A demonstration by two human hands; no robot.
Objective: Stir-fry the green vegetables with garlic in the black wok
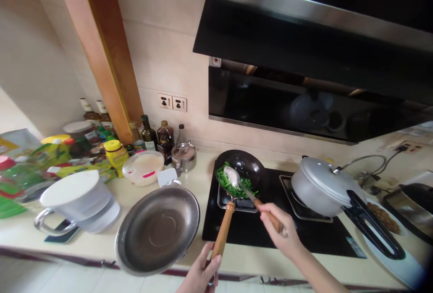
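Observation:
A small black wok (248, 167) with chopped green vegetables (233, 185) sits on the black stove top (270, 221). My left hand (201, 275) is closed around the end of the wok's wooden handle (223, 230) at the counter's front edge. Gripping the wooden handle of a metal ladle (233, 176), my right hand (279, 232) keeps the ladle's bowl resting on the greens inside the wok.
A wide empty steel bowl (157, 230) overhangs the counter edge left of the stove. A grey pressure cooker (324, 187) occupies the right burner. A white lidded pot (79, 200), bottles and jars (149, 133) crowd the left counter. A range hood (321, 36) hangs overhead.

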